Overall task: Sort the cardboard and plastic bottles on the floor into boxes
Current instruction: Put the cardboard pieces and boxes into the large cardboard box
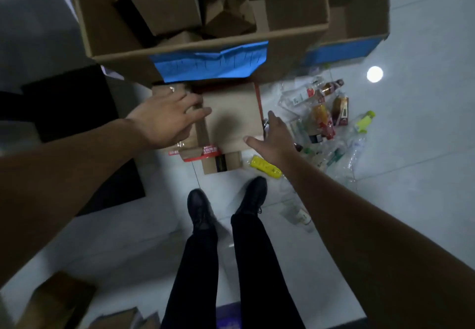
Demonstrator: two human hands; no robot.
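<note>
Bare forearms (77, 174); ring (171, 89) on left hand (168, 118); black trousers (200, 264); black shoes (199, 206).

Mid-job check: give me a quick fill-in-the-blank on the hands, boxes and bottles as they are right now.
1. The left hand and right hand, fingers spread, are both ____ at the sides of the small cardboard box.
2. The big box holding cardboard pieces carries ____ tape.
3. The plastic bottles lie on the floor to the person's ____.

Missing words: open; blue; right.

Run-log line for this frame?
left hand: open, left edge of cardboard box | right hand: open, right edge | bottles: on floor
</note>
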